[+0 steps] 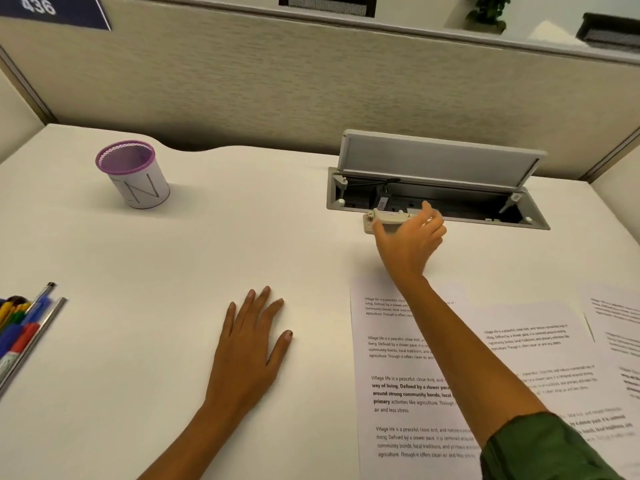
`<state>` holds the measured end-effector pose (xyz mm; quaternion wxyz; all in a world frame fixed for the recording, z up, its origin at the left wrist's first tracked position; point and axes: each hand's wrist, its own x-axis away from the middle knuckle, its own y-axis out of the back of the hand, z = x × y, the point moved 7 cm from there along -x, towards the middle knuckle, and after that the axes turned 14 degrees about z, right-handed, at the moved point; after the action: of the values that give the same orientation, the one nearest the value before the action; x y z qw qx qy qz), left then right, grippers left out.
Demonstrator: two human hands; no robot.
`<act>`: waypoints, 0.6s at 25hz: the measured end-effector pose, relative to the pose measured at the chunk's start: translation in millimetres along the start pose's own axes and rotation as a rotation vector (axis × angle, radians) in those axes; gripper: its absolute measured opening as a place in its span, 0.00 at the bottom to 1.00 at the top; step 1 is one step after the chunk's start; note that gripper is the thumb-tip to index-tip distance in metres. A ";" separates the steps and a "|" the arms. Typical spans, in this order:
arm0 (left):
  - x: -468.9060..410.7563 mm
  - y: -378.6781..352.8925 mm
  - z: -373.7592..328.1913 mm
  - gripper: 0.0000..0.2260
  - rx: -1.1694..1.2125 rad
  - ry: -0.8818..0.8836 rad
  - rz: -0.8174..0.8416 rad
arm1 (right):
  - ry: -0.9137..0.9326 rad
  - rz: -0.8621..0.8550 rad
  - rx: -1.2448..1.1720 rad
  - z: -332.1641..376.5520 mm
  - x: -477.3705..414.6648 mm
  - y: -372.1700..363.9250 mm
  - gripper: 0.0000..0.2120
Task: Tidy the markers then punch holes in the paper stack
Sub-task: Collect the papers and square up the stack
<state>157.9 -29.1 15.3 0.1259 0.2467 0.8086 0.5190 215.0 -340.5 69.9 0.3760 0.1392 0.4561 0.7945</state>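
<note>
Right hand [412, 237] stretched to the far side of the surface [207, 244]. Its fingers [429, 211] and thumb curl round a small beige hole punch [382, 220], which sits just in front of the open cable hatch [440, 188]. The punch's long axis runs left to right, parallel to the hatch's front lip. Which end is its mouth cannot be told.

The printed sheets [408, 386] lie towards the person from the punch, under the right forearm. They overlap loosely and are not squared, so the punch would probably have to be drawn straight back to reach them.

Left hand [252, 341] lies flat and released on the surface, holding nothing. It is the nearer hand to the markers [15, 327], which are bunched at the left edge. Their long axes slant away to the right. The mesh cup [133, 174] stands well apart from them.
</note>
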 end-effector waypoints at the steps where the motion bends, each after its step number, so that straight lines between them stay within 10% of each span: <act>1: 0.7 2.6 -1.1 0.20 0.024 -0.022 -0.025 | 0.057 -0.037 -0.030 0.0 9.7 11.2 0.39; 8: 23.1 -3.6 -49.1 0.17 0.121 -0.087 -0.063 | 0.380 -0.068 -0.266 -39.2 95.0 79.0 0.21; 15: 63.6 -33.4 -106.0 0.19 0.104 -0.109 0.019 | 0.307 -0.097 -0.193 -142.6 158.4 136.6 0.18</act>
<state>46.4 -89.1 34.0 0.1521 0.2884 0.8241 0.4632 -37.2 -355.3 86.1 0.3514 -0.0427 0.4360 0.8274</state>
